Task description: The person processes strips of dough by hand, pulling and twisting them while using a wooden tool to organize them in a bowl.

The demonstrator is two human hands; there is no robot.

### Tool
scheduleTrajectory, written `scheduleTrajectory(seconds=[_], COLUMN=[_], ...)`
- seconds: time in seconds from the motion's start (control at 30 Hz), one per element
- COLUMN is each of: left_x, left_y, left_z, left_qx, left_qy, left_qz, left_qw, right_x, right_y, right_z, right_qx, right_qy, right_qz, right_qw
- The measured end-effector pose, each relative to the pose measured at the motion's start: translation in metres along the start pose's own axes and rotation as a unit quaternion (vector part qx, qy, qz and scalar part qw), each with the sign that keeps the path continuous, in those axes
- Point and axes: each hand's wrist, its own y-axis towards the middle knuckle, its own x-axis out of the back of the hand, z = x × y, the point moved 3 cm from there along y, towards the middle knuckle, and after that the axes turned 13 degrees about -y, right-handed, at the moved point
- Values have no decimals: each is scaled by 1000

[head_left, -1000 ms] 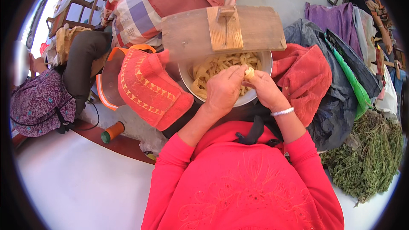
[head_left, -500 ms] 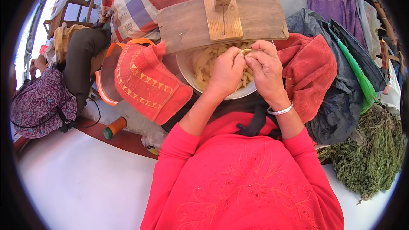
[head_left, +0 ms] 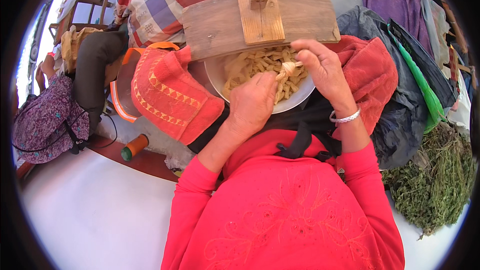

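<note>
A white bowl (head_left: 216,79) holds many pale yellow, flat strips (head_left: 238,70). My left hand (head_left: 253,101) is closed at the near rim, gripping a knotted pale strip (head_left: 287,71) whose twisted end points up to the right. My right hand (head_left: 327,70) hovers over the bowl's right side, thumb and forefinger apart, close to the strip's end. Whether the thumb touches that end is hard to make out. Across the bowl's far edge lies a wooden board (head_left: 210,30) with a lighter wooden block fixed to it.
Red cloths (head_left: 167,97) flank the bowl. Further left are an orange-trimmed item (head_left: 122,101), a purple patterned bag (head_left: 47,120) and an orange spool (head_left: 135,147). Dark plastic sheeting (head_left: 395,135) and a bundle of dried greenery (head_left: 432,185) lie on the right.
My hands, together over the bowl before, have drawn apart: left down and leftward, right to the right. The knotted strip now shows between them. My right fingers have opened.
</note>
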Motion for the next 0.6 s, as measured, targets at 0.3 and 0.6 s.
scheduleTrajectory(seconds=[0.3,0.6], left_x=[30,39], left_y=[19,62], left_z=[20,57], left_qx=[99,199], left_qy=[-315,-421], left_qz=[126,59], left_qw=[935,883], right_x=[26,16], right_y=[-11,33], right_z=[24,4], right_qx=[60,-22], right_qy=[-165,-73], right_qz=[179,58], right_qw=[968,995])
